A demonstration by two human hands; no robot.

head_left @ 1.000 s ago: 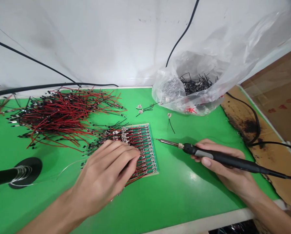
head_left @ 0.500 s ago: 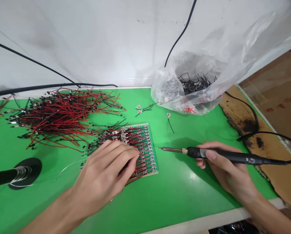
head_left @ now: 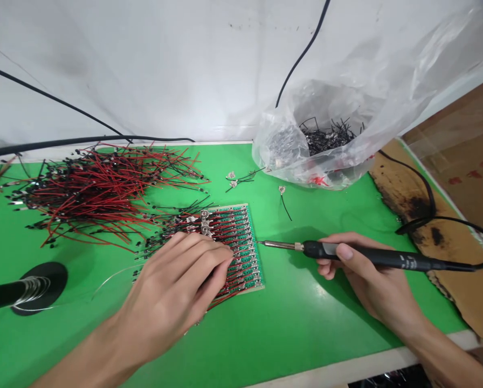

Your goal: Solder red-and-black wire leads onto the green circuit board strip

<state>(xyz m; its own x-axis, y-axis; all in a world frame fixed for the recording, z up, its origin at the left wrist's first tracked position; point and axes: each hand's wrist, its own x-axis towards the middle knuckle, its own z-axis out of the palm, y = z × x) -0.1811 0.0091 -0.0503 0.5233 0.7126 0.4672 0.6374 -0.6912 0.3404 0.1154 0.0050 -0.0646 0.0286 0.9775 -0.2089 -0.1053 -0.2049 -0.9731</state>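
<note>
My right hand (head_left: 366,269) grips a soldering iron (head_left: 358,254) by its black handle. The iron lies nearly level, its tip pointing left at the right edge of a green circuit board (head_left: 259,269); whether it touches the board I cannot tell. Over the board's left part rests my left hand (head_left: 180,280), thumb and forefinger pinched together close to the red wires (head_left: 239,249). What the pinch holds is hidden. Rows of red wires and small metal parts (head_left: 205,215) cover the board. A thin strand of solder wire (head_left: 114,274) runs toward my left wrist.
A heap of red and black wires (head_left: 99,188) lies at the back left, and a solder spool (head_left: 43,288) stands at left. Behind the board are loose parts with black leads (head_left: 282,190) and a plastic bag (head_left: 326,172) of black wires. Scorched cardboard (head_left: 423,215) lies at right.
My right hand has brought the soldering iron a little to the left, its tip now at the board's edge. My left hand has hardly moved.
</note>
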